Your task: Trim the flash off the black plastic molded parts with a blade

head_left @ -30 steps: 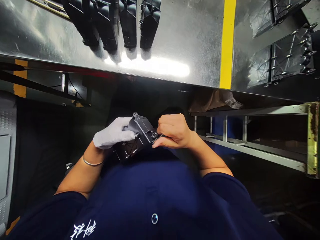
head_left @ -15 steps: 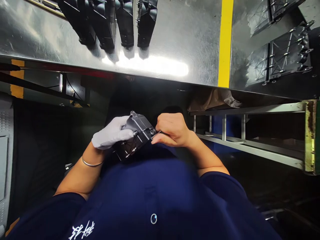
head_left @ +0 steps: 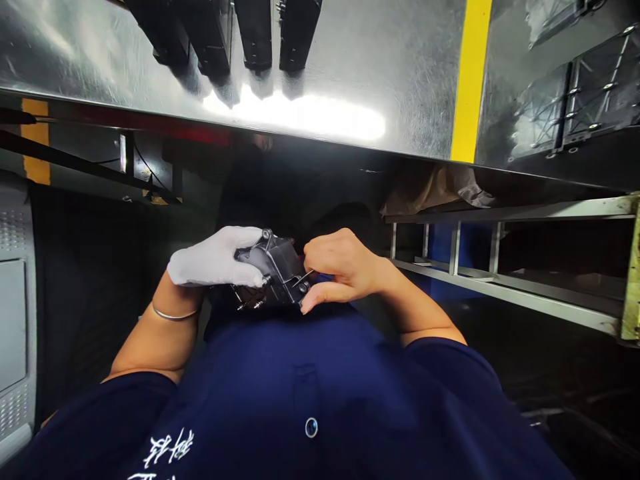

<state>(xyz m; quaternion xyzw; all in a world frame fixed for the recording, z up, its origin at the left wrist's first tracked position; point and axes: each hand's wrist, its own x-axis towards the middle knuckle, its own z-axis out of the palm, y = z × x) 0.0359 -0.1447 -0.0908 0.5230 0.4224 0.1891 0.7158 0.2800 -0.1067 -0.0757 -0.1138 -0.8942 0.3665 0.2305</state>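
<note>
My left hand (head_left: 219, 259), in a white glove, is closed around one end of a black moulded plastic housing (head_left: 283, 260) held in front of my body. The housing has ribs, a boss at its upper corner and a round hole near its right end. My bare right hand (head_left: 345, 267) is at that right end, fingers curled and thumb against the lower edge. From its fingers a thin metal tool (head_left: 303, 277) reaches across to the housing by the hole. The tool's handle is hidden in the hand.
Ahead is a metal-topped table (head_left: 350, 73) with a yellow stripe (head_left: 470, 87). Several black housings (head_left: 257, 40) stand on it at the back left, and ribbed black parts (head_left: 595, 93) lie at the right. A pale metal frame (head_left: 530, 293) is below on the right, a grey panel (head_left: 13, 320) on the left.
The housing has been turned in my left hand, and its lower ribbed side shows less. My right thumb has moved down and apart from the fingers. The view has shifted slightly.
</note>
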